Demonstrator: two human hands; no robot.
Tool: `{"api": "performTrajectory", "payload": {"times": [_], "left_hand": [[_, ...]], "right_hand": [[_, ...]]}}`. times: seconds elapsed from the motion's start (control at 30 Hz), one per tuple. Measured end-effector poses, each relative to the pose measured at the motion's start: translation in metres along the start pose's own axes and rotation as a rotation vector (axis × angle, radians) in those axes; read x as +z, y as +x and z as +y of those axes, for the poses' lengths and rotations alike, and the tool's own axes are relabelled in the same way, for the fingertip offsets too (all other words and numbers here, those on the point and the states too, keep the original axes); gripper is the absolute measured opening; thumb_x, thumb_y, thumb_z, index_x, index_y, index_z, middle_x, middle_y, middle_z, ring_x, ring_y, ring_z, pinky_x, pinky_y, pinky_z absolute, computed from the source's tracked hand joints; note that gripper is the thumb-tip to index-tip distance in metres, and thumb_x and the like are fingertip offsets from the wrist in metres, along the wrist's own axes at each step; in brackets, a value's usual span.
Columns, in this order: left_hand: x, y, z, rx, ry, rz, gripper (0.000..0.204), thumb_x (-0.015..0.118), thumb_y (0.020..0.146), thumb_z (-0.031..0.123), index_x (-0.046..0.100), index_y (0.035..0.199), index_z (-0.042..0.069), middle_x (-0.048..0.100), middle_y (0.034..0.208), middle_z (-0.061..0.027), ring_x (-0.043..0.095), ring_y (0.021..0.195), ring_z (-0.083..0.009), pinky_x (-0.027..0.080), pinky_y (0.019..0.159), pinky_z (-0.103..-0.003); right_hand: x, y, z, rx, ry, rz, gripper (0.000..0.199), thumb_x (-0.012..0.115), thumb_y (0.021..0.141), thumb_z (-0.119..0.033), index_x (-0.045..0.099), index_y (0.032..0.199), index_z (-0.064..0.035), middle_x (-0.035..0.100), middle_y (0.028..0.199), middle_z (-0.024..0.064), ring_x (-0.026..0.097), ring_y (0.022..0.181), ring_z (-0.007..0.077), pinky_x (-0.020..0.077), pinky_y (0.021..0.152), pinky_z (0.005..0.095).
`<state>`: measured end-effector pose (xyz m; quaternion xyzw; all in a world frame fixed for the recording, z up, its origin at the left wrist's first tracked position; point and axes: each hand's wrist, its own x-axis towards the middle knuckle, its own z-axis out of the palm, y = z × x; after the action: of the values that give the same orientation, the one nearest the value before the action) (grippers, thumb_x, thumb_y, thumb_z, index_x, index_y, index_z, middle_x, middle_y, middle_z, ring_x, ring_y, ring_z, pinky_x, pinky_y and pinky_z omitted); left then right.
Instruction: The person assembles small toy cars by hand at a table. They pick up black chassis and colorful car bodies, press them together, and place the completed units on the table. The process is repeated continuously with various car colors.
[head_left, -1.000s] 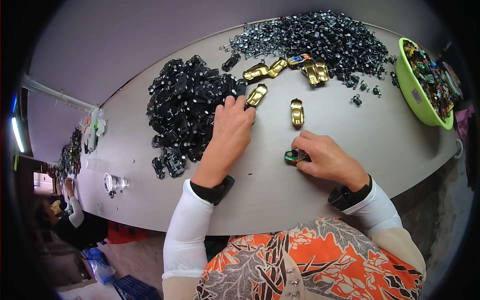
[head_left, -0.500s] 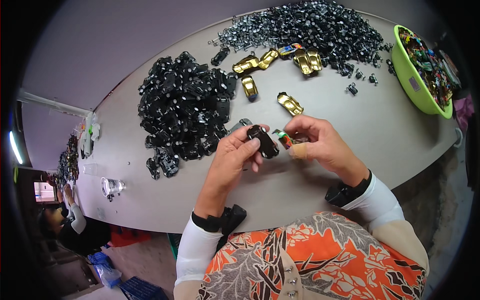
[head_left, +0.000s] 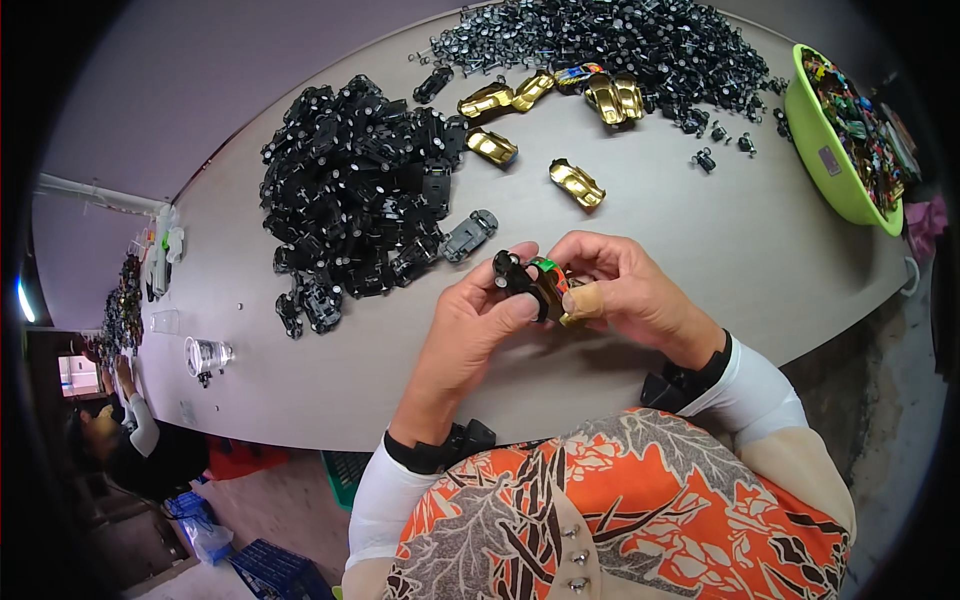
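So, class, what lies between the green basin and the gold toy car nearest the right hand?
In the head view, a few small black wheeled pieces lie loose on the table between them.

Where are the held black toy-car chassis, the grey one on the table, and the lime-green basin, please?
Held black toy-car chassis (head_left: 527, 283): head view, middle of visible surface.
Grey toy-car chassis (head_left: 469, 236): head view, middle of body.
Lime-green basin (head_left: 842, 188): head view, outer wall.
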<state>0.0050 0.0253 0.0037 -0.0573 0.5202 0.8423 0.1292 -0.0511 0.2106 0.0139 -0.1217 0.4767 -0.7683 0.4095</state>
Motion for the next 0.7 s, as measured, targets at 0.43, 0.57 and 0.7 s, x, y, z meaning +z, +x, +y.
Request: {"api": "performTrajectory", "payload": {"times": [0.43, 0.57, 0.7], "left_hand": [[-0.014, 0.000, -0.007, -0.023, -0.318, -0.040, 0.046, 0.071, 0.069, 0.002, 0.055, 0.113, 0.003, 0.060, 0.103, -0.0104, 0.059, 0.092, -0.0167, 0.050, 0.078, -0.025], [-0.010, -0.001, -0.006, -0.020, -0.304, -0.027, 0.045, 0.070, 0.069, 0.000, 0.055, 0.111, 0.002, 0.060, 0.103, -0.0102, 0.059, 0.091, -0.0166, 0.051, 0.077, -0.025], [-0.010, -0.003, -0.007, -0.008, -0.274, -0.001, 0.044, 0.069, 0.069, -0.001, 0.055, 0.111, 0.002, 0.061, 0.102, -0.0095, 0.060, 0.089, -0.0159, 0.051, 0.075, -0.025]], "right_hand": [[0.013, -0.004, 0.000, -0.245, -0.152, 0.169, 0.038, 0.063, 0.073, 0.000, 0.047, 0.108, -0.0022, 0.051, 0.095, 0.0018, 0.052, 0.081, 0.0070, 0.0440, 0.060, 0.0199], [0.015, -0.004, 0.008, -0.329, -0.233, 0.162, 0.032, 0.060, 0.075, 0.002, 0.046, 0.104, -0.0031, 0.051, 0.088, -0.0007, 0.049, 0.074, 0.0031, 0.0417, 0.060, 0.0188], [0.015, -0.003, 0.012, -0.346, -0.376, 0.179, 0.030, 0.059, 0.075, 0.000, 0.046, 0.102, -0.0035, 0.049, 0.083, -0.0017, 0.047, 0.071, 0.0028, 0.0412, 0.060, 0.0188]]}}
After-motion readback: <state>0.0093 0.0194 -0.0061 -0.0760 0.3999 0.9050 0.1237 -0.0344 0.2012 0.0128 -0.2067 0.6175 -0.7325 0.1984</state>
